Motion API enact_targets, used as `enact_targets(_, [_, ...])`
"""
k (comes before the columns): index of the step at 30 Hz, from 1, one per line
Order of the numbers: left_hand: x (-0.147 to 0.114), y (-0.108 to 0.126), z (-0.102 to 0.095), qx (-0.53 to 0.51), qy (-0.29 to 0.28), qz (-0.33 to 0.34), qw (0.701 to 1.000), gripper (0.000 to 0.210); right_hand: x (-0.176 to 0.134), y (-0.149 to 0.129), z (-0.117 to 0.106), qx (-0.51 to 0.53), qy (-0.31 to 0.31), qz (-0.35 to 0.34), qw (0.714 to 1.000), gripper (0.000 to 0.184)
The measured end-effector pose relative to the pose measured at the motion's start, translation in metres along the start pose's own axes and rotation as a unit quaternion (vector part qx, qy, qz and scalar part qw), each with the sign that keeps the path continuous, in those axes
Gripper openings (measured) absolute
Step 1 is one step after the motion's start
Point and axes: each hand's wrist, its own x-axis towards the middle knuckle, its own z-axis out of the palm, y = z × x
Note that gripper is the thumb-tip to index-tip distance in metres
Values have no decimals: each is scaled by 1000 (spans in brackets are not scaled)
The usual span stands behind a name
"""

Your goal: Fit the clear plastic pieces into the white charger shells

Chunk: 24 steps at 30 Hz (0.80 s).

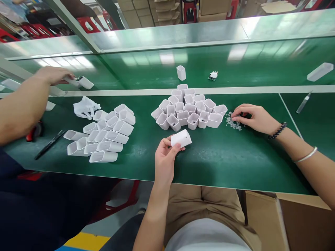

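Note:
My left hand (167,153) is closed round a white plastic housing (181,138), holding it tilted above the green bench near its front edge. A small dark slot shows on the housing's side. To the right, my right hand (250,118) reaches down to a loose pile of tiny clear plastic pieces (234,124). Its thumb and fingertips come together at the edge of that pile, and whatever is between them is too small to make out. Several white open-topped housings (188,108) stand clustered upright just beyond my left hand.
At left, several housings (111,136) lie on their sides beside a white cloth-like bundle (86,107) and black tweezers (50,144). A co-worker's hand (53,75) reaches to the ledge. A single housing (181,73), a small circuit board (213,75) and a knife-like tool (304,103) lie farther off.

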Motion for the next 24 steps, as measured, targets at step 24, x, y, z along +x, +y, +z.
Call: enact_targets(24, [-8, 1, 12, -8, -27, -11, 1000, 47, -1, 15, 13, 65, -26, 13, 997, 41])
